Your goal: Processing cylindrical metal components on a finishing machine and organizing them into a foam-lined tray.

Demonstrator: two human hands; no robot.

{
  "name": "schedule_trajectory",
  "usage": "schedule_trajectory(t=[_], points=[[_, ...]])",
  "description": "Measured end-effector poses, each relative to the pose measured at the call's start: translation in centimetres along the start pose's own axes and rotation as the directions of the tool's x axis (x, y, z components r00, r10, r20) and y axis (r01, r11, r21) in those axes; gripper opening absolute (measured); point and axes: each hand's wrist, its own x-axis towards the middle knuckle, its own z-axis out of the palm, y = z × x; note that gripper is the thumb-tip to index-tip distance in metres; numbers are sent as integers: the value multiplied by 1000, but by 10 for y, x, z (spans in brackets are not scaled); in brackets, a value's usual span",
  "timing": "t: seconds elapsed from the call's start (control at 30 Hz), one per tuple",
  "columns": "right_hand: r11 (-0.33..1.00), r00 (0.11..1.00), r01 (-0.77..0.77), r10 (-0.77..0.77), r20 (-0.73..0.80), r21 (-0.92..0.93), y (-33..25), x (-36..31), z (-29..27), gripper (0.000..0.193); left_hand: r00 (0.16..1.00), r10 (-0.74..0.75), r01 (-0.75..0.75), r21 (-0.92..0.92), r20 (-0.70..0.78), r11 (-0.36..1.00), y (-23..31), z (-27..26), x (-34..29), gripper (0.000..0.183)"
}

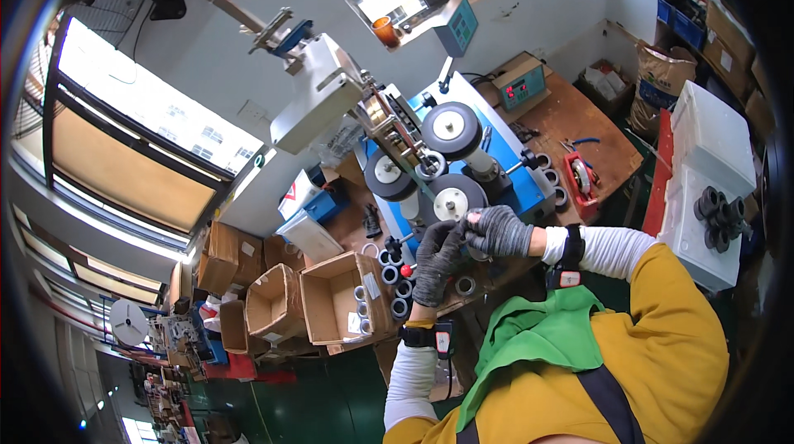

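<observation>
My left hand (pixel 436 262) and my right hand (pixel 501 231), both in dark grey knit gloves, meet just in front of a winding machine. Their fingertips pinch close together; whatever lies between them is too small or hidden to name. Right behind them is the machine's front black roller (pixel 461 187) with a white hub. A left roller (pixel 390 174) and a rear roller (pixel 451 129) stand around a small pale ring (pixel 431 166). Beside my left wrist, several grey rings (pixel 390 275) lie on the table, near a red knob (pixel 406 271).
An open cardboard box (pixel 327 295) with some rings stands left of my left hand. To the right are a red tape dispenser (pixel 582 183), pliers (pixel 582 142) and a control box (pixel 521 86). Black rings (pixel 719 216) sit on a white foam box (pixel 699 254) at far right.
</observation>
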Motion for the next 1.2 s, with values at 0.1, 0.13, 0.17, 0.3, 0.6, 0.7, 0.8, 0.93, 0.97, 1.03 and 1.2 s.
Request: schedule_trajectory(t=[0.1, 0.13, 0.17, 0.3, 0.6, 0.7, 0.8, 0.93, 0.97, 1.03, 1.2], points=[[996, 989, -88, 89, 120, -15, -2, -16, -4, 13, 997, -28, 21, 89, 73, 996, -12, 6, 3, 11], [995, 989, -97, 97, 115, -9, 1, -19, -5, 13, 995, -37, 26, 115, 97, 993, -14, 7, 3, 10], [992, 988, -103, 94, 123, 72, 4, -20, -7, 13, 992, -46, 29, 141, 119, 990, -15, 7, 4, 10], [962, 990, -139, 140, 12, 235, 24, -21, -14, 13, 991, 123, -115, 136, -52, 984, -14, 2, 21, 7], [937, 992, -129, 122, 40, 323, 44, -23, -29, 19, 863, 408, -209, 525, -298, 825, -12, 6, 89, 7], [936, 992, -120, 105, 63, 330, 50, -21, -30, 19, 880, 355, -164, 498, -317, 852, -15, 6, 98, 6], [936, 993, -102, 78, 85, 336, 56, -17, -32, 18, 902, 249, -91, 407, -354, 909, -15, 6, 105, 6], [941, 972, -109, 33, 235, 320, 62, -3, -40, 17, 901, 254, -113, 375, -351, 920, -16, 6, 116, 8], [948, 964, -85, 1, 264, 307, 66, 5, -42, 16, 890, 226, -94, 326, -396, 941, -15, 7, 118, 9], [949, 965, -97, 17, 260, 300, 70, 24, -49, 15, 874, 196, -73, 278, -444, 958, -14, 7, 119, 10], [978, 994, 8, -31, 106, 209, 86, 89, -63, 19, 838, 262, -10, 465, -479, 885, -18, 11, 118, 11]])
